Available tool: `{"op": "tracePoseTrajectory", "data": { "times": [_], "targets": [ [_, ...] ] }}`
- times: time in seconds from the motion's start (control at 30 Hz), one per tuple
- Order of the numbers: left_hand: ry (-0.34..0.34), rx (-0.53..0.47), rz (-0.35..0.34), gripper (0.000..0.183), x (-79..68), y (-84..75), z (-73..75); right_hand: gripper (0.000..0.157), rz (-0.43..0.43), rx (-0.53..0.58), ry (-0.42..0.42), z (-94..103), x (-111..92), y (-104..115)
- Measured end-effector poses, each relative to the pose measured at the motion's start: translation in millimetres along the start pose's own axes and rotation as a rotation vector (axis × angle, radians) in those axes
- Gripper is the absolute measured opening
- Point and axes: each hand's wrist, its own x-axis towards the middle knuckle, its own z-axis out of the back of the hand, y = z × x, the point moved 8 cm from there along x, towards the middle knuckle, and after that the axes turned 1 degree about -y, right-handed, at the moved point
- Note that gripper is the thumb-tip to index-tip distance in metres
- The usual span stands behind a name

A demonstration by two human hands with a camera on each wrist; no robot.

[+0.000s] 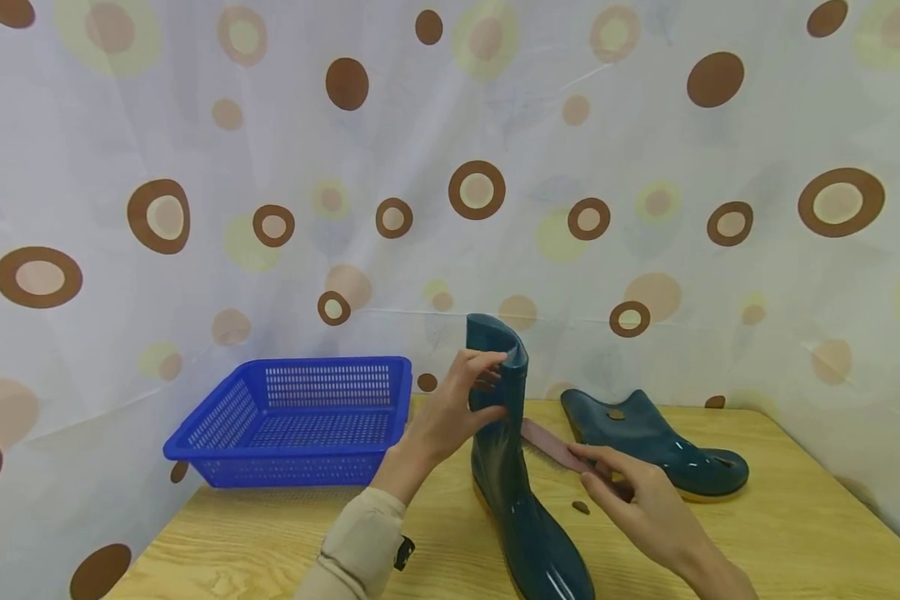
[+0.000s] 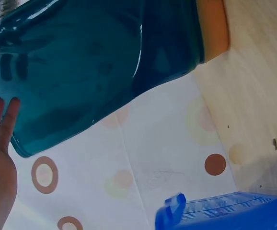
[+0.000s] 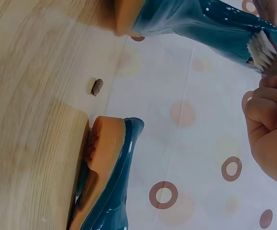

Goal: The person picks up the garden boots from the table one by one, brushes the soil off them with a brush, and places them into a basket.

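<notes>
A glossy dark teal rubber boot [image 1: 506, 475] stands upright on the table, its sole orange-tan in the right wrist view. My left hand [image 1: 450, 408] grips the top of its shaft, fingers at the rim and thumb lower on the side. My right hand [image 1: 648, 508] holds a pinkish scrubbing brush [image 1: 551, 444] by its handle. White bristles [image 3: 261, 50] touch the shaft in the right wrist view. Another teal boot [image 1: 652, 442] lies on its side at the right, with a brown lump [image 1: 616, 414] on its shaft.
A blue perforated plastic basket [image 1: 288, 454] sits at the back left of the wooden table [image 1: 787, 517]. A small brown lump [image 1: 581, 507] lies between the boots. Behind hangs a white curtain [image 1: 435, 267] with brown circles.
</notes>
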Motion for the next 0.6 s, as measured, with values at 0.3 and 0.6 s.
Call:
{"op": "tracePoseTrajectory", "data": {
  "times": [0.3,0.6],
  "targets": [
    [0.085,-0.065,0.087,0.088,-19.4,-6.1,-4.1,0.032,-0.028,0.036,0.023,-5.3,-0.5,-1.0],
    [0.204,0.124,0.128,0.092,-36.0,-18.9,-5.7,0.035,-0.002,0.053,0.054,-11.0,-1.7,3.4]
  ]
}}
